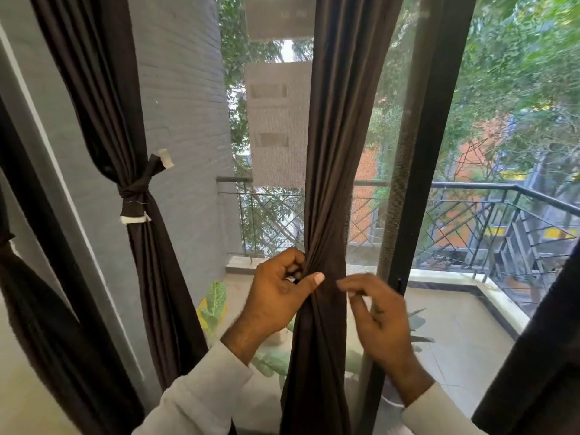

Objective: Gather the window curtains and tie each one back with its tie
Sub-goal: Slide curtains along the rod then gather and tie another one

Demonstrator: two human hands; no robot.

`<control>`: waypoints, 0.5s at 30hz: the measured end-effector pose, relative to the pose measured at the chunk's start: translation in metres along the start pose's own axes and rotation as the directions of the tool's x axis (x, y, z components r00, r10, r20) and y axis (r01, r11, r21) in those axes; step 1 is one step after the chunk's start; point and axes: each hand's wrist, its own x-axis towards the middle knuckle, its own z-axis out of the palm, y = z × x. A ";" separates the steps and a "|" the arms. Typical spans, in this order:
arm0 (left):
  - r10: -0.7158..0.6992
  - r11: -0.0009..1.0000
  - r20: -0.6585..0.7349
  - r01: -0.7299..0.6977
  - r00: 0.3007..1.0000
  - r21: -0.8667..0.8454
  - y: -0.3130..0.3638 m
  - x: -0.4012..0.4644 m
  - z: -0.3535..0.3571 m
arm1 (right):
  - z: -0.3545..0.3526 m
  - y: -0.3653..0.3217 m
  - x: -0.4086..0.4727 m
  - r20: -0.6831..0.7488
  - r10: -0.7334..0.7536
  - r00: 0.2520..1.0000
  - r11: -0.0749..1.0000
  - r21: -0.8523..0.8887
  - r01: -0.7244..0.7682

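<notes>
A dark brown curtain (339,158) hangs in the middle of the window, bunched into a narrow column at waist height. My left hand (279,293) grips the gathered folds from the left, thumb pressed across the front. My right hand (373,312) is just to the right of the bunch, fingers loosely curled and blurred, holding nothing that I can see. No tie for this curtain is visible. To the left, a second dark curtain (103,89) is gathered and bound by a knotted dark tie (136,191) with white ends.
A dark window frame post (417,171) stands right of the middle curtain. More dark fabric hangs at the far left (47,324) and lower right (539,356). Beyond the glass are a balcony railing (489,211), potted plants (213,302) and a grey wall (188,105).
</notes>
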 end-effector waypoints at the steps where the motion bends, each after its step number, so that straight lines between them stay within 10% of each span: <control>1: -0.016 0.999 0.037 0.018 0.999 -0.042 -0.001 0.000 -0.001 | -0.002 0.004 0.006 -0.074 0.109 0.991 0.994 -0.012 -0.110; 6: -0.095 0.989 0.167 0.113 0.981 -0.100 0.003 0.002 -0.005 | -0.008 0.009 0.034 0.073 0.511 0.856 0.820 0.257 -0.511; 15: -0.107 0.985 0.115 0.121 0.988 -0.121 0.009 0.002 -0.008 | -0.007 0.003 0.035 0.143 0.585 0.798 0.646 0.513 -0.565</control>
